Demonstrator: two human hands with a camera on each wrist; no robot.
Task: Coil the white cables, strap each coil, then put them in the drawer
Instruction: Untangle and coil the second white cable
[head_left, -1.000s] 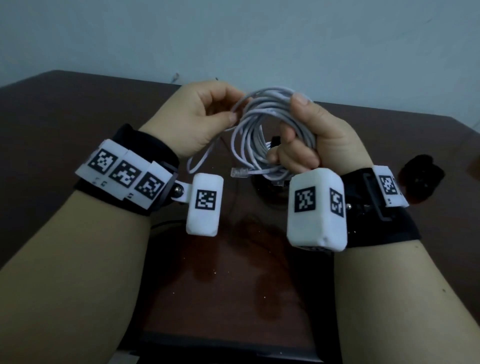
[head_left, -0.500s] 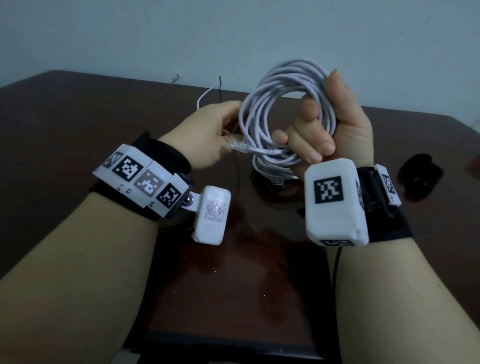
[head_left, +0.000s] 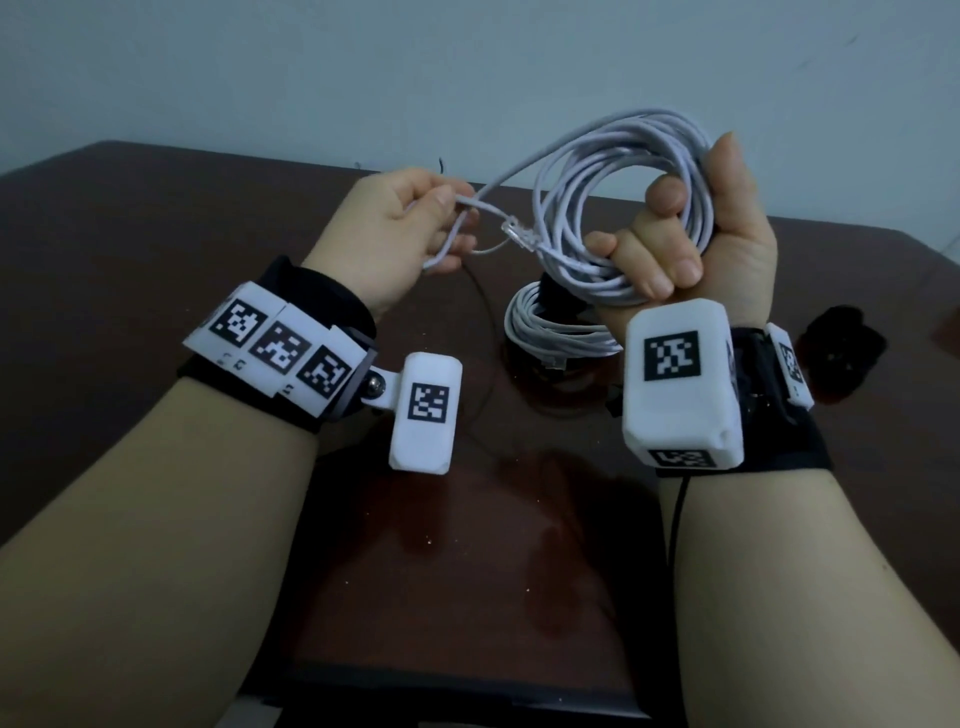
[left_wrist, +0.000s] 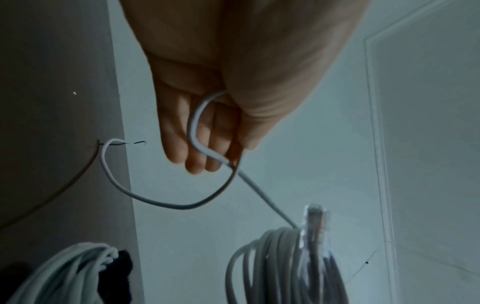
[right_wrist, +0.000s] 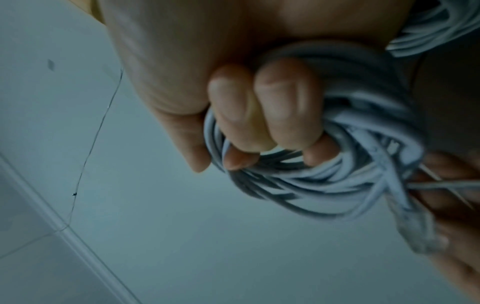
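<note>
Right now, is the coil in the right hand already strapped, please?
Not strapped. The right hand grips the held coil bare, with no strap visible, while the left hand pinches its loose tail.

Dark brown table (head_left: 130, 249) standing against pale blue-grey wall (head_left: 311, 67). Black crumpled object (head_left: 844, 358), identity unclear, lying on table at right. Thin dark wire (head_left: 480, 332) trailing across tabletop toward back edge.

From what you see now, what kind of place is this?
Probably a plain indoor room with a desk: a dark brown wooden table against a bare pale wall, and a strapped cable coil lying on it.
</note>
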